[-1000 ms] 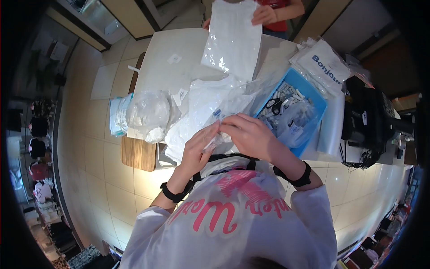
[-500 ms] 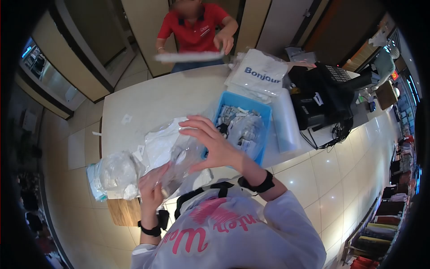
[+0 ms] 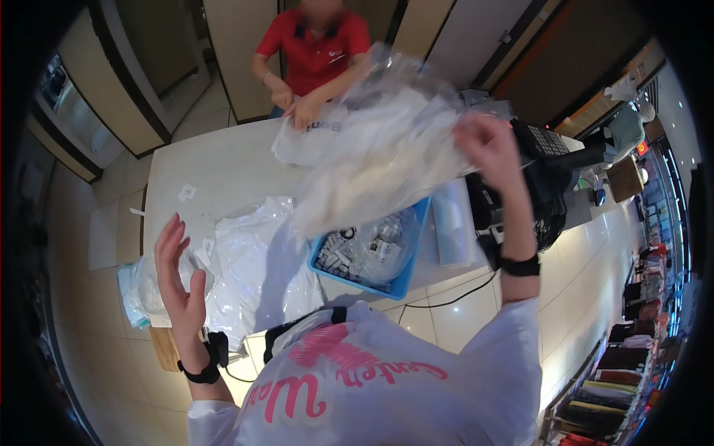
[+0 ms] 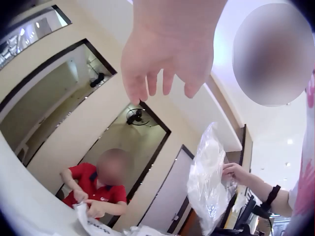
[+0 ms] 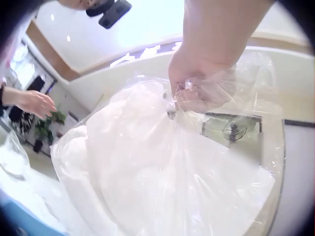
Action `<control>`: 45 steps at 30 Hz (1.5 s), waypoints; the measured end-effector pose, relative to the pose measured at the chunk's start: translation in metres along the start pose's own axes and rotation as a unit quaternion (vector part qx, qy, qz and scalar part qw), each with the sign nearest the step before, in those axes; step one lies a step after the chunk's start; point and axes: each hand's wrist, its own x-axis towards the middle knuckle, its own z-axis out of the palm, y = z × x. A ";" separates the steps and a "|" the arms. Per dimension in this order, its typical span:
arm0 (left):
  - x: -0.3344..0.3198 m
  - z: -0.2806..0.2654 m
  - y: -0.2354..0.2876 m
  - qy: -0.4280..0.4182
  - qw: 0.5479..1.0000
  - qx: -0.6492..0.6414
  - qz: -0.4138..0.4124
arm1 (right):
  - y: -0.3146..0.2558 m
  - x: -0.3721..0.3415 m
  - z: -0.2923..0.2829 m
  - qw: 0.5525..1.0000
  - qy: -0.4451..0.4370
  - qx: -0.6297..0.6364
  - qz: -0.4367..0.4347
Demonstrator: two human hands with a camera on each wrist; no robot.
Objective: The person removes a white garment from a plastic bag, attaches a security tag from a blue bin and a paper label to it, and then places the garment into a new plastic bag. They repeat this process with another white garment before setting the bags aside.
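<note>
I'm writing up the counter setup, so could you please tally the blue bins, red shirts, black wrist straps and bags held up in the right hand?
Blue bin: 1
Red shirt: 1
Black wrist straps: 2
Clear bag in the right hand: 1
Total: 5

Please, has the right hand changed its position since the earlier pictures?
Yes. Judged against the blue bin in the head view, the right hand has moved rightward, from the bin's left edge to beyond its right edge.
</note>
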 end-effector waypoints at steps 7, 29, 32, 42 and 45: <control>-0.053 0.010 -0.026 -0.083 0.972 0.028 -0.218 | 0.096 0.097 -0.067 0.878 0.159 -0.452 -0.003; -0.073 0.047 -0.026 -0.125 0.926 0.024 -0.355 | 0.416 0.033 -0.053 0.876 0.125 -0.290 0.364; -0.070 0.057 -0.024 -0.142 0.925 0.027 -0.350 | 0.445 0.038 -0.065 0.868 0.104 -0.314 0.371; -0.074 0.072 -0.026 -0.170 0.911 0.012 -0.375 | 0.385 0.048 -0.036 0.844 0.063 0.208 0.491; -0.073 0.076 -0.031 -0.205 0.915 0.021 -0.346 | 0.334 0.070 -0.025 0.898 0.055 0.293 0.323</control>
